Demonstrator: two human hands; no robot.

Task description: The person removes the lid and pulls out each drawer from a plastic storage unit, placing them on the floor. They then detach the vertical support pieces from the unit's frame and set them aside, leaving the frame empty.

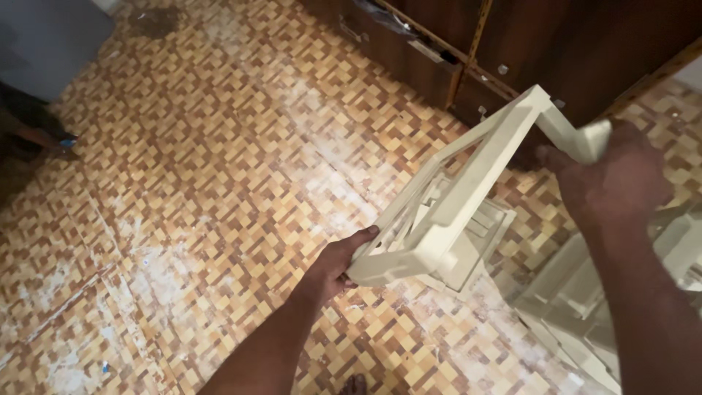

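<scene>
I hold a cream plastic frame-like piece [453, 212], long and angular, tilted above the floor. My left hand [338, 265] grips its lower near end from underneath. At the upper far corner of the piece, my right hand [613, 175] is closed around it. Inside the frame sits a boxy cream part with ribs. My foot [356, 384] shows at the bottom edge.
The floor [219, 183] is brown and yellow mosaic-patterned vinyl with worn white patches. A dark wooden cabinet [468, 51] with drawers runs along the top right. More cream plastic pieces [585, 314] lie at the lower right. A grey object [44, 40] and another person's foot [44, 139] are at the left.
</scene>
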